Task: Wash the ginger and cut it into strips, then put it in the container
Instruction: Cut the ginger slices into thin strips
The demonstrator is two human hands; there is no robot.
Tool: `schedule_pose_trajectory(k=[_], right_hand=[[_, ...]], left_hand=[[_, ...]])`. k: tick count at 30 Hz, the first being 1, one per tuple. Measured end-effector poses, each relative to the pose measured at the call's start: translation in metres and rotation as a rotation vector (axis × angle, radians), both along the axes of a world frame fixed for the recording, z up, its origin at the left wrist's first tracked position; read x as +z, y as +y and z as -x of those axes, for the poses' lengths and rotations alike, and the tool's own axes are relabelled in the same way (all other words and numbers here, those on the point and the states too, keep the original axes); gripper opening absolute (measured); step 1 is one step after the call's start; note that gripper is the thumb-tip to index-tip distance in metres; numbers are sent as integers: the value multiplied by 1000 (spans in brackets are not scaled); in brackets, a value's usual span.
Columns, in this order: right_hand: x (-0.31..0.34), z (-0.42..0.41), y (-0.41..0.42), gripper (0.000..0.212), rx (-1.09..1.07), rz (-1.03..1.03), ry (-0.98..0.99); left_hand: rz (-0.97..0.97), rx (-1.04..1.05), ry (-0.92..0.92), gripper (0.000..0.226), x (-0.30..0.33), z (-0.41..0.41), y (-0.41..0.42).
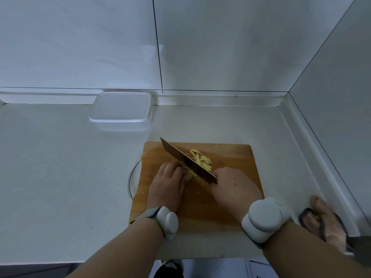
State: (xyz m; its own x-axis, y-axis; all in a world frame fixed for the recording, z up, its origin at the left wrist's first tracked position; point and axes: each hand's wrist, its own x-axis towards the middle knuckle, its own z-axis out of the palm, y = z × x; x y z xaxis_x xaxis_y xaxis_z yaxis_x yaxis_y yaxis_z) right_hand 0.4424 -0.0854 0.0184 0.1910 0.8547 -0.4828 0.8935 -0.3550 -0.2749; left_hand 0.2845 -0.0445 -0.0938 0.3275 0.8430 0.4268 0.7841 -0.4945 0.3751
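While my right hand (pixel 230 187) grips the knife (pixel 188 161), blade running 10-to-4, my left hand (pixel 170 177) curls on uncut ginger (pixel 189 175) at its 8 o'clock side; strips (pixel 200 159) lie at 2.

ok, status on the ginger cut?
Left hand pinning uncut ginger; right hand gripping cleaver, mid-chop. Strips piled on board. Container holds none, path clear.

We see a pale countertop (pixel 60 177) meeting white wall tiles (pixel 80 47). A round glass rim (pixel 131 177) peeks out beside it.
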Motion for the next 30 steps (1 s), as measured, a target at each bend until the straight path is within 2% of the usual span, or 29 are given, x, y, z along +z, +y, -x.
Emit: schedule_pose_trajectory(k=[7,18,30], right_hand=[[10,5,0,20,57,-9,-66],[1,13,17,20,81,52,-58],[-17,25,29,21,117,-29,-27]], left_hand=[[4,18,-14,29,-1,-1,-1],[-1,13,-20,29,0,0,-2],[-15,8,-37,28,2,0,-2]])
